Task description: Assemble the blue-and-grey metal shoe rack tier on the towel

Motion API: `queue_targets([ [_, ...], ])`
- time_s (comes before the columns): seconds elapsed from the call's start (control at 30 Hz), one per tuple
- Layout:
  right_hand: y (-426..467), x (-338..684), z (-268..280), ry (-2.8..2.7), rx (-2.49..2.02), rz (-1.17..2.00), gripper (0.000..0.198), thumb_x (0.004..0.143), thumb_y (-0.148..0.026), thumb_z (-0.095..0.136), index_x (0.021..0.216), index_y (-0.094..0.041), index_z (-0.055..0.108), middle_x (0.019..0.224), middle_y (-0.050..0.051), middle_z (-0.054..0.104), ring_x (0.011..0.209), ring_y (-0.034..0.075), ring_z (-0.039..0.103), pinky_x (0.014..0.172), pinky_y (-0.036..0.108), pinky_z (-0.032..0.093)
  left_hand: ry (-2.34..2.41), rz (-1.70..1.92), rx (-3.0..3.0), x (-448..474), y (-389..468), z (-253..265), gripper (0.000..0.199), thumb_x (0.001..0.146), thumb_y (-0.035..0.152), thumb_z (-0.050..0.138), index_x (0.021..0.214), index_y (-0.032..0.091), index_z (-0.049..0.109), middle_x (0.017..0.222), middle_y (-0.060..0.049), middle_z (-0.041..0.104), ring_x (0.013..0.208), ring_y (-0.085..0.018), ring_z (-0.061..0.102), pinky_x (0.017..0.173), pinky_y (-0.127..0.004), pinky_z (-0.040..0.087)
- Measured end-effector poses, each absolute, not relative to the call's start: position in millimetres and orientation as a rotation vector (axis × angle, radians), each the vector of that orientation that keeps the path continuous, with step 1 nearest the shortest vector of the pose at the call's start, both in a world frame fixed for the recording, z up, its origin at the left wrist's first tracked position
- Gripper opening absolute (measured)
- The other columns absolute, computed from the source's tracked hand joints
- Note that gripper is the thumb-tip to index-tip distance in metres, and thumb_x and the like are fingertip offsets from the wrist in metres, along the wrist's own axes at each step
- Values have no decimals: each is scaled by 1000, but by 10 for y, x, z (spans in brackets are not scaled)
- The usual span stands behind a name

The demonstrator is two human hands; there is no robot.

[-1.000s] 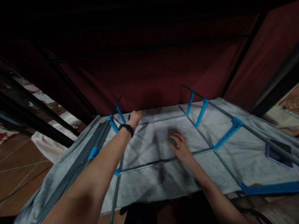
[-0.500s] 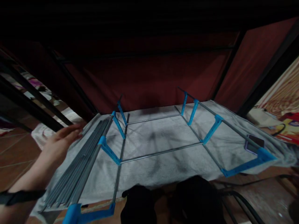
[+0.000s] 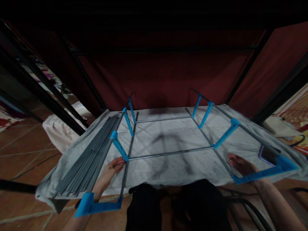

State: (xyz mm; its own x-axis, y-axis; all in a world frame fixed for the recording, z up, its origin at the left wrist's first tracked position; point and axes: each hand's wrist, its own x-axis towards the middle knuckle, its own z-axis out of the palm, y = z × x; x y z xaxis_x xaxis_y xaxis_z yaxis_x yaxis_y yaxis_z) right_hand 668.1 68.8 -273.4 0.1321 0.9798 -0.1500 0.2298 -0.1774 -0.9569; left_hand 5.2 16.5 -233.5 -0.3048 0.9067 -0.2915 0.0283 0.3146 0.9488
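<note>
A frame of grey metal tubes joined by blue plastic brackets stands on a cloth-covered surface. My left hand (image 3: 112, 170) reaches under the left upper tube, its fingertips pinched at the lower end of a blue bracket (image 3: 119, 147), where a grey crossbar (image 3: 168, 153) meets the left lower tube (image 3: 124, 179). On the other side my right hand (image 3: 242, 166) is beneath the right upper tube (image 3: 252, 136), close to the right lower tube (image 3: 222, 163). Its fingers are loosely extended and hold nothing visible. The near right blue bracket (image 3: 262, 173) crosses in front of that wrist.
A bundle of loose grey tubes (image 3: 90, 157) lies along the left of the grey cloth (image 3: 154, 173). A phone (image 3: 269, 155) rests at the right, behind the near bracket. Dark red panels (image 3: 163, 80) rise behind. My dark-clothed knees (image 3: 144, 208) are at the front edge.
My left hand has moved right and down, from beyond the loose tubes to the left bracket. My right hand has come into view at the right side. The view has shifted slightly.
</note>
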Motion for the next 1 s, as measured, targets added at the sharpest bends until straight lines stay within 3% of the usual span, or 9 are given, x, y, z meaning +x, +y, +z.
queue_targets([
  [0.17, 788, 6581, -2712, -1067, -1417, 1346, 24, 70, -34, 63, 88, -29, 77, 141, 19, 54, 125, 30, 57, 99, 37, 47, 1599, 1113, 962, 26, 239, -2523, 52, 55, 40, 83, 100, 16, 69, 94, -8, 72, 94, -23, 65, 86, -33, 49],
  [0.37, 955, 6487, -2759, -1011, -1633, 1370, 29, 71, -28, 64, 98, -27, 73, 129, 19, 63, 122, 27, 60, 98, 31, 48, 1696, 1111, 969, 126, 333, -2512, 64, 40, 43, 85, 96, 16, 69, 85, -7, 70, 86, -23, 63, 78, -33, 49],
  [0.5, 997, 6416, -2658, -1055, -1602, 1493, 51, 71, -30, 66, 122, -30, 63, 125, 13, 66, 118, 27, 62, 100, 37, 49, 1772, 1047, 963, 133, 407, -2505, 68, 50, 60, 78, 101, 16, 68, 86, -5, 68, 81, -22, 61, 68, -29, 48],
  [0.67, 999, 6259, -2471, -1108, -1585, 1512, 74, 74, -33, 69, 144, -30, 44, 124, 7, 67, 119, 26, 61, 102, 41, 48, 1839, 1075, 953, -38, 520, -2586, 72, 41, 70, 77, 90, 18, 67, 78, -3, 66, 76, -22, 61, 62, -29, 49],
  [1.0, 958, 5944, -2660, -1073, -1597, 1474, 64, 71, -39, 70, 133, -28, 56, 121, 8, 67, 115, 28, 61, 94, 40, 50, 1864, 1086, 882, -196, 494, -2415, 68, 34, 64, 82, 84, 19, 68, 82, -4, 68, 79, -23, 63, 63, -29, 52],
])
